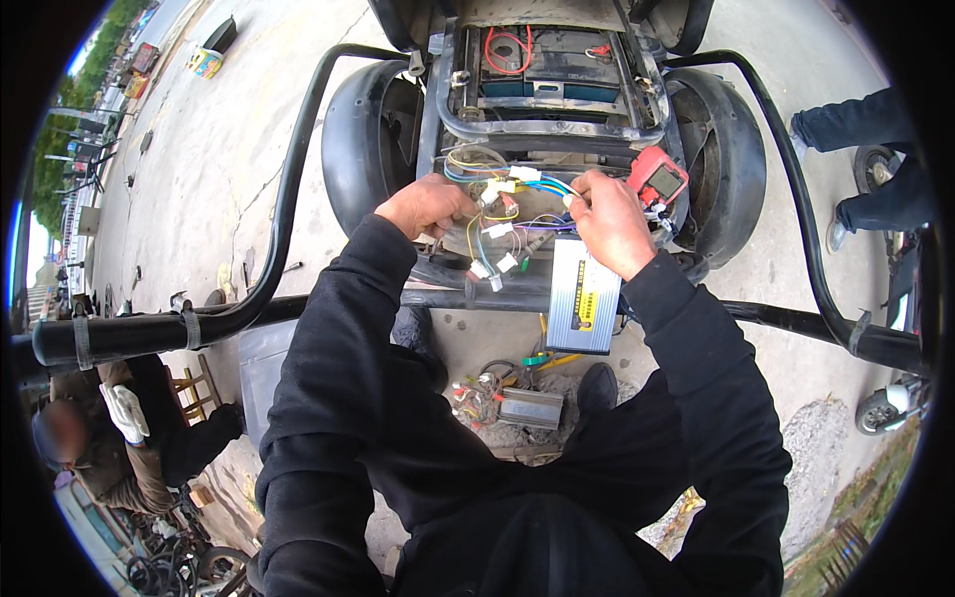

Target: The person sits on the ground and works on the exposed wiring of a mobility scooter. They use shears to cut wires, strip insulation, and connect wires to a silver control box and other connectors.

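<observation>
A bundle of coloured wires (550, 185) with white plug connectors (497, 230) lies across the rear of a black vehicle frame. At its left side my left hand (430, 206) is closed, fingertips pinching thin wires. My right hand (614, 224) is closed too, pinching a wire with a pale end between thumb and fingers. Just below it, a silver finned controller box (585, 298) with a yellow label rests against the black crossbar. Beside my right hand sits a red meter (659, 177) with a grey display. The wire ends within my fingers are hidden.
Black bars (298, 169) curve round both sides, near the wheels (724, 164). Batteries (557, 60) with red leads sit ahead. Between my feet lie another controller (530, 408), tangled wires and yellow-green tools (537, 359). A person (119, 428) sits lower left; another's legs (865, 159) stand right.
</observation>
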`<state>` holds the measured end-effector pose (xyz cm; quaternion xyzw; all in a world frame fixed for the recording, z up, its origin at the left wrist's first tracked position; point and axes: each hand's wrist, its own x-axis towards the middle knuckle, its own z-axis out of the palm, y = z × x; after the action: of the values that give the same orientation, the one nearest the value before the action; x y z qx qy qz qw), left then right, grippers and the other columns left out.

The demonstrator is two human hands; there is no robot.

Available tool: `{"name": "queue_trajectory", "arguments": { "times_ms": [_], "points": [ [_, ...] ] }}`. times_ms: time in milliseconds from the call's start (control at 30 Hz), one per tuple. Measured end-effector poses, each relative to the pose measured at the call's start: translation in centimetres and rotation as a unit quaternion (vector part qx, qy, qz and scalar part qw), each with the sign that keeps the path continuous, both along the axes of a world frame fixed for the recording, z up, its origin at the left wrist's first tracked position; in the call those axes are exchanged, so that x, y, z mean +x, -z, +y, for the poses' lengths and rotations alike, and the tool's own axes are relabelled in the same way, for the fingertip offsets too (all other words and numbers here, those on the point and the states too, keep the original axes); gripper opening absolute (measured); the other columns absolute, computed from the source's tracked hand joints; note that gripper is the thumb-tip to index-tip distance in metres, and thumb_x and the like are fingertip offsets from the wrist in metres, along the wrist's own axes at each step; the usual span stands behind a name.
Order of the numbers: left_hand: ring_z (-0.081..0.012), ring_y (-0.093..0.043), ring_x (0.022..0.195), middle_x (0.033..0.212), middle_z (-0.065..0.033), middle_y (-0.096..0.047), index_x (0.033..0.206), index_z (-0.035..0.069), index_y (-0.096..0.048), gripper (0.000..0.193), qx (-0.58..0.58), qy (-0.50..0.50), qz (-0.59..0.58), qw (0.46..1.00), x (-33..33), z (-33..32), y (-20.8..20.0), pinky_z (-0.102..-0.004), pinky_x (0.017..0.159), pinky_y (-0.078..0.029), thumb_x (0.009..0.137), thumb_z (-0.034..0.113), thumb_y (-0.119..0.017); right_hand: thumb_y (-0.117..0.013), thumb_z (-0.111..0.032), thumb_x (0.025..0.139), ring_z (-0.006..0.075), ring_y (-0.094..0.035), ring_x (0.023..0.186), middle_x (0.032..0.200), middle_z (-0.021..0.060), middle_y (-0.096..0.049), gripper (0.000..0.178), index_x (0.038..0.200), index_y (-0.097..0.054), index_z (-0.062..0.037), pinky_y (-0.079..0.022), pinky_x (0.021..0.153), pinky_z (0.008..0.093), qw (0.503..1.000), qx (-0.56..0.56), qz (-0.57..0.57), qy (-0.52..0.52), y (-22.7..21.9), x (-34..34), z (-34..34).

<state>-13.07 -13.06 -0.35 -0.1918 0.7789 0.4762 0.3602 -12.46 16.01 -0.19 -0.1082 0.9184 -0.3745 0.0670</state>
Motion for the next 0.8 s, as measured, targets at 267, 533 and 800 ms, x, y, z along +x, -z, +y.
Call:
{"name": "queue_trajectory", "arguments": {
  "times_ms": [267,533,800],
  "points": [
    [-0.0170,-0.058,0.052,0.064,-0.0080,-0.061,0.084,-0.002,-0.074,0.015,-0.046,0.000,0.093,0.995,0.7,1.2,2.3,-0.0347,0.050,-0.049,0.088,0.011,-0.068,-0.074,-0.011,0.096,0.0449,-0.073,0.097,0.093,0.0242,-0.077,0.016,0.104,-0.076,0.0027,-0.056,0.090,0.0560,1.000,-0.005,0.009,-0.007,0.0,-0.1,-0.2],
    [-0.0104,-0.048,0.053,0.064,0.0002,-0.055,0.091,-0.002,-0.076,0.015,0.161,-0.107,0.019,0.981,0.8,0.3,3.5,-0.0294,0.050,-0.039,0.094,0.010,-0.067,-0.074,-0.010,0.096,0.0447,-0.074,0.092,0.091,0.0244,-0.077,0.018,0.106,-0.075,0.0058,-0.057,0.087,0.0546,1.000,-0.016,0.010,-0.010,-0.3,0.0,0.1],
    [-0.0066,-0.043,0.050,0.072,0.0033,-0.059,0.101,0.001,-0.074,0.010,0.143,-0.153,-0.013,0.978,0.2,1.0,3.7,-0.0275,0.045,-0.031,0.101,0.006,-0.066,-0.074,-0.010,0.096,0.0445,-0.074,0.093,0.092,0.0241,-0.077,0.018,0.106,-0.075,0.0051,-0.057,0.088,0.0549,1.000,-0.006,0.009,-0.006,-0.1,0.0,0.1]
  ]
}}
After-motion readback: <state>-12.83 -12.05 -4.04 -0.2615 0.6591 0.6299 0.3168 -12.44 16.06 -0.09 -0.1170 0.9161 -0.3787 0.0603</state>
